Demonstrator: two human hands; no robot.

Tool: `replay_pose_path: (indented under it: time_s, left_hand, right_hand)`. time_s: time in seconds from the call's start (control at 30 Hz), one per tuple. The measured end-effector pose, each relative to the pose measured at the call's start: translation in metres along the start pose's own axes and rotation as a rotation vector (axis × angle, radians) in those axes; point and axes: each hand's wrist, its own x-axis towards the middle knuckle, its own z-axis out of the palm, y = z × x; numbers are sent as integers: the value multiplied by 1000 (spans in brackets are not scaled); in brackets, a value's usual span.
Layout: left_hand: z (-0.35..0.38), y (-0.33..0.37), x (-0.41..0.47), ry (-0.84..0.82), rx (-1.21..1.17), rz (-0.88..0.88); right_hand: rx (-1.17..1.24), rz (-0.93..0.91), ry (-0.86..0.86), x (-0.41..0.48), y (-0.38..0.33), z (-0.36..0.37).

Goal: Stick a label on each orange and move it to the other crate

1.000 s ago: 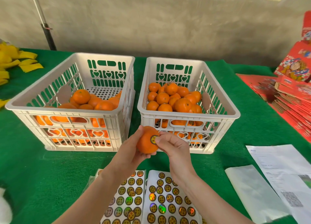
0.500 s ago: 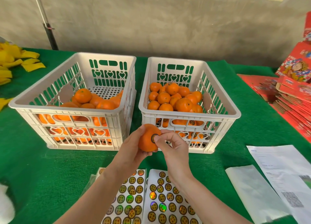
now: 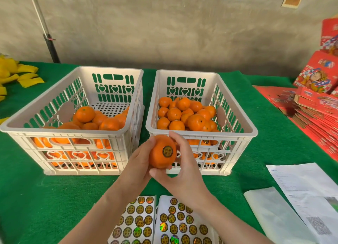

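Note:
An orange [image 3: 158,154] with a round gold-and-black label [image 3: 167,151] on its front is held in front of the right crate. My left hand [image 3: 137,164] cups it from the left and below. My right hand [image 3: 182,168] curls round it from the right, fingers behind and thumb underneath. The left white crate [image 3: 60,133] holds a pile of oranges [image 3: 98,120]. Several more oranges [image 3: 186,115] fill the right white crate [image 3: 236,132], some bearing labels. Two sheets of round labels [image 3: 161,223] lie on the green cloth below my forearms.
Printed papers [image 3: 303,187] and a white sheet [image 3: 274,214] lie at the right front. Stacks of red cartons [image 3: 318,104] fill the right side. Yellow pieces [image 3: 16,75] lie at the far left. A dark pole [image 3: 51,47] leans against the grey wall behind.
My right hand has left the label and moved round the orange's right side, now gripping it. The label faces me fully. Both hands hold the orange slightly higher.

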Motion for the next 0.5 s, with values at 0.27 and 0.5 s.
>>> replay_pose_path:
  time_s: [0.27, 0.5]
  left_hand:
    - [14, 56, 88, 190, 660, 296]
    - [1, 23, 138, 154, 1161, 319]
  right_hand:
    - [-94, -4, 253, 108, -15, -58]
    - [-648, 381, -356, 191, 41, -78]
